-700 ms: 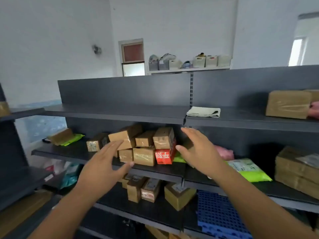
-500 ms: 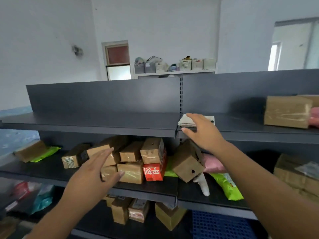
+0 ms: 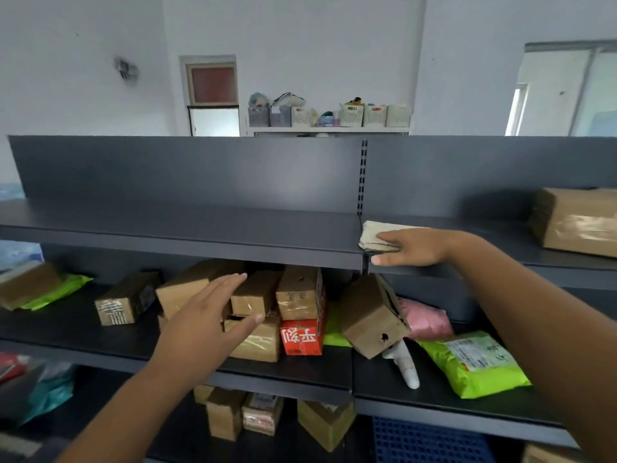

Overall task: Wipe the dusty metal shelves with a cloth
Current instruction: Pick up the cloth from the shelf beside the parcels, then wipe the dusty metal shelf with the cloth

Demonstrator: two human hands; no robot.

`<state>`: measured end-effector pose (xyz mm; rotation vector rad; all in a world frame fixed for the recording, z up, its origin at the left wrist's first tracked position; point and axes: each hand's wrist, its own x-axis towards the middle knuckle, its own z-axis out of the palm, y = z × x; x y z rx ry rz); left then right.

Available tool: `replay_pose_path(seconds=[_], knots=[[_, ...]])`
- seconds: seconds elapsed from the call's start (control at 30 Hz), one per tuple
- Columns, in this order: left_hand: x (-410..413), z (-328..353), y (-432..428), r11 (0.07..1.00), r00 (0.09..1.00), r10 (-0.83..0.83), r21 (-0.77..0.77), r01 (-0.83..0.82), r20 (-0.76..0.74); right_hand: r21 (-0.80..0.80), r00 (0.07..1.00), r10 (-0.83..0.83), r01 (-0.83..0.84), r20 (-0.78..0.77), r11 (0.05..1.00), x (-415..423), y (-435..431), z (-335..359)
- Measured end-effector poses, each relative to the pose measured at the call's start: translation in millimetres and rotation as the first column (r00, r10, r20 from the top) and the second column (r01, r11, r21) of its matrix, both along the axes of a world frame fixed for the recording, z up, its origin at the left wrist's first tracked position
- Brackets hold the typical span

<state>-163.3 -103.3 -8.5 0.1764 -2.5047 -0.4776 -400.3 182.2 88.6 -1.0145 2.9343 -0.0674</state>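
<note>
A folded pale cloth (image 3: 372,235) lies on the dark grey top shelf (image 3: 200,228), just right of the upright joint. My right hand (image 3: 412,247) rests flat on the cloth, fingers pointing left and the thumb hanging over the shelf's front edge. My left hand (image 3: 203,324) hovers open, fingers spread, in front of the cardboard boxes (image 3: 257,315) on the middle shelf (image 3: 83,339), holding nothing.
A taped brown parcel (image 3: 576,220) sits at the top shelf's right end. The middle shelf carries a tilted box (image 3: 372,317), a red box (image 3: 302,335), pink and green bags (image 3: 477,362) and a white bottle (image 3: 405,367). More boxes stand on the lower shelf (image 3: 267,416).
My right hand rose from the middle shelf to the top shelf and settled on the cloth. The view shifted left and closer. My left hand stayed open by the boxes.
</note>
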Motion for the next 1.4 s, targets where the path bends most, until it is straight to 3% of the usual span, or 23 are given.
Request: replay_pose_path(seconds=[0.1,0.23,0.33,0.4,0.5,0.57,0.6,0.63,0.7,0.8,0.93,1.0,1.17,1.33,1.4], knots=[[0.3,-0.4,-1.5,1.0,1.0,-0.008,0.002,0.008,0.005,-0.026,0.975,0.076,-0.083,-0.207,0.996,23.2,-4.8,-17.9],[3.4,3.2,-5.2,0.999,0.999,0.031,-0.012,-0.03,0.023,-0.086,0.844,0.057,-0.121,-0.534,0.989,48.3,-19.1,-31.0],[15.0,8.6,-14.0,0.996,0.996,0.091,-0.022,-0.09,0.002,-0.296,0.813,0.002,-0.214,-0.582,0.931,65.0,-44.7,-24.8],[30.9,8.6,-24.9,0.989,0.989,0.146,-0.013,-0.146,-0.012,-0.49,0.823,0.01,-0.348,-0.567,0.799,80.5,-74.0,-20.9],[75.2,-4.6,-48.2,0.962,0.961,0.274,0.005,-0.274,-0.015,-0.779,0.906,0.137,-0.416,-0.401,0.469,120.3,-137.6,-21.2],[118.8,-22.3,-67.3,0.922,0.922,0.386,0.008,-0.386,0.021,-0.952,0.934,0.347,-0.183,-0.089,0.247,154.2,-186.2,-32.6],[144.5,-32.8,-77.6,0.896,0.895,0.443,0.012,-0.444,0.04,-0.984,0.862,0.497,0.007,0.098,0.18,173.0,-209.5,-41.1],[172.2,-43.1,-87.4,0.866,0.865,0.498,0.021,-0.5,0.058,-0.966,0.736,0.625,0.191,0.26,0.176,192.0,-232.3,-51.5],[231.8,-61.9,-104.4,0.801,0.799,0.591,0.045,-0.598,0.11,-0.872,0.492,0.739,0.404,0.461,0.275,231.2,-274.6,-75.0],[319.7,-83.2,-123.6,0.686,0.684,0.705,0.065,-0.725,0.19,-0.759,0.312,0.735,0.509,0.602,0.406,296.4,-329.5,-110.4],[422.9,-100.1,-150.5,0.535,0.538,0.809,0.085,-0.841,0.236,-0.591,-0.003,0.724,0.576,0.69,0.565,384.1,-388.5,-149.4],[467.6,-104.6,-167.2,0.48,0.486,0.841,0.086,-0.873,0.238,-0.518,-0.099,0.684,0.579,0.722,0.63,424.6,-412.4,-165.4],[548.6,-113.3,-216.3,0.432,0.447,0.864,0.117,-0.895,0.23,-0.416,-0.202,0.615,0.575,0.762,0.704,517.0,-472.2,-194.1],[596.2,-142.6,-269.6,0.418,0.445,0.837,0.154,-0.895,0.319,-0.377,-0.177,0.549,0.555,0.817,0.741,563.1,-527.6,-218.0],[607.3,-155.6,-289.3,0.408,0.443,0.822,0.172,-0.896,0.356,-0.399,-0.11,0.55,0.574,0.828,0.715,558.9,-551.2,-226.3]])
